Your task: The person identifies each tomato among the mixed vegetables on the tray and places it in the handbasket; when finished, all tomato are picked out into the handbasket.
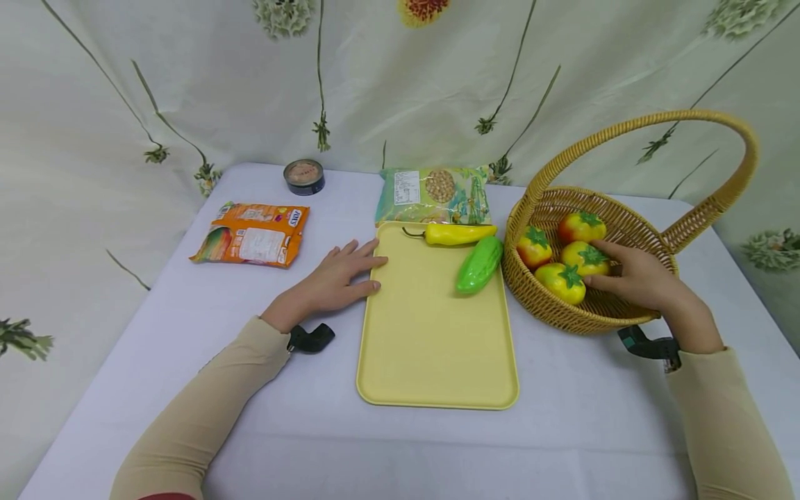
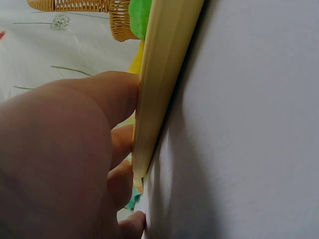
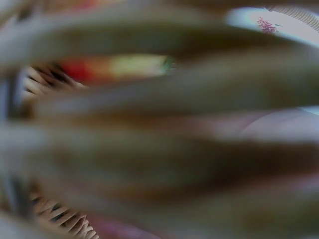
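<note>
My left hand [image 1: 340, 278] lies with fingers spread at the left edge of a yellow tray [image 1: 431, 347], fingertips on its rim. In the left wrist view the thumb and fingers touch the tray's side wall [image 2: 162, 74]. My right hand [image 1: 644, 278] reaches into a wicker basket [image 1: 575, 316] at the right, thumb and forefinger on either side of a yellow-red tomato [image 1: 584, 257] with a green leafy top. Several similar tomatoes [image 1: 560, 281] lie beside it. The right wrist view is mostly blocked by blurred basket weave. On the tray are a yellow pepper [image 1: 456, 234] and a green cucumber-like vegetable [image 1: 479, 265].
Behind the tray lies a green packet [image 1: 437, 196]. An orange packet [image 1: 253, 234] and a small round tin [image 1: 304, 177] are at the back left. The basket's tall handle [image 1: 650, 119] arches over its opening. A floral cloth hangs behind the white table [image 1: 300, 444].
</note>
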Demonstrator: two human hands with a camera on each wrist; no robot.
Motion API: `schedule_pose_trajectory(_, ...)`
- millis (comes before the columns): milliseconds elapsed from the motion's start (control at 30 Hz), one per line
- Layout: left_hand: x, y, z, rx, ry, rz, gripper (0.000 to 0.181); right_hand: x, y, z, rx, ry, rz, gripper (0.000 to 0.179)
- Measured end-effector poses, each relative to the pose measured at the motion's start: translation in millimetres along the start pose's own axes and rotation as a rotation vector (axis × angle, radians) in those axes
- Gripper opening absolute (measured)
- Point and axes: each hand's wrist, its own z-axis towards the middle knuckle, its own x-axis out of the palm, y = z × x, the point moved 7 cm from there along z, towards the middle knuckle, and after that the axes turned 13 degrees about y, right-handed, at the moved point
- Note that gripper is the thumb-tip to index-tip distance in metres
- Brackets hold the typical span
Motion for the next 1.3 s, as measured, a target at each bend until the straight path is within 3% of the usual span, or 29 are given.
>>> schedule_pose_trajectory(1300,-1.0,4.2,4.3,-0.006,0.021,-0.016,0.056,-4.8,1.6,-9.6,-0.026,0.016,0.052,0.086)
